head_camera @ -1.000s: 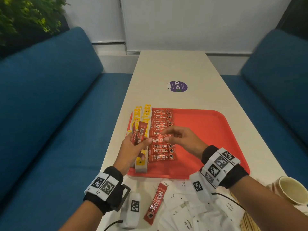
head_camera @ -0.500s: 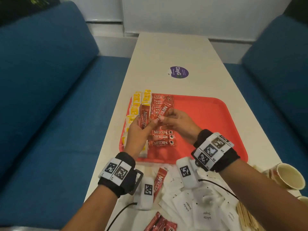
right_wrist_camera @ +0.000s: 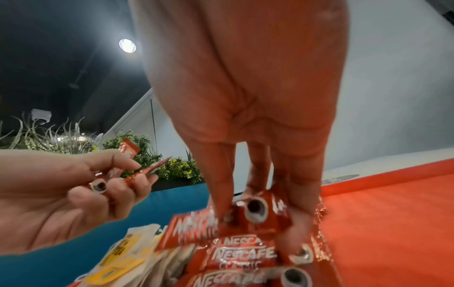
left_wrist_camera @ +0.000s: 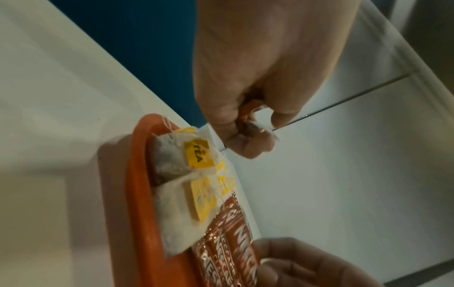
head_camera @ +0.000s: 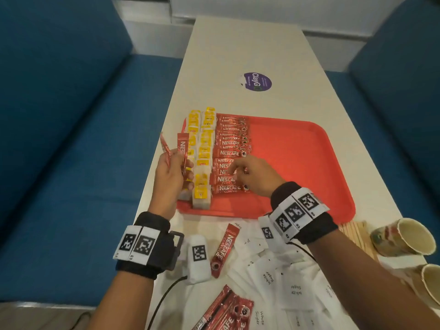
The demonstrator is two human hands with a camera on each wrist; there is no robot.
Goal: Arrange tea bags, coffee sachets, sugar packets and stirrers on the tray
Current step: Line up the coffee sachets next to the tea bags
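Note:
A red tray (head_camera: 297, 163) lies on the white table. Yellow-tagged tea bags (head_camera: 204, 148) fill its left edge in two columns, and a row of red coffee sachets (head_camera: 231, 141) lies beside them. My left hand (head_camera: 181, 163) hovers over the tray's left rim and grips two coffee sachets (head_camera: 183, 148) upright. In the right wrist view my right hand (right_wrist_camera: 255, 213) pinches one coffee sachet (right_wrist_camera: 255, 208) by its cup-printed end, low on the near part of the row. Seen from the head, my right hand (head_camera: 234, 169) covers that sachet.
On the table in front of the tray lie loose coffee sachets (head_camera: 225, 248), several white sugar packets (head_camera: 281, 277), wooden stirrers (head_camera: 354, 234) and two paper cups (head_camera: 404, 236). The tray's right half is bare. Blue sofas flank the table, and a purple sticker (head_camera: 256, 81) lies beyond the tray.
My right hand drew a sachet from the left hand's bunch and lowered it onto the row. The left hand drifted left with two sachets. The head view tipped downward.

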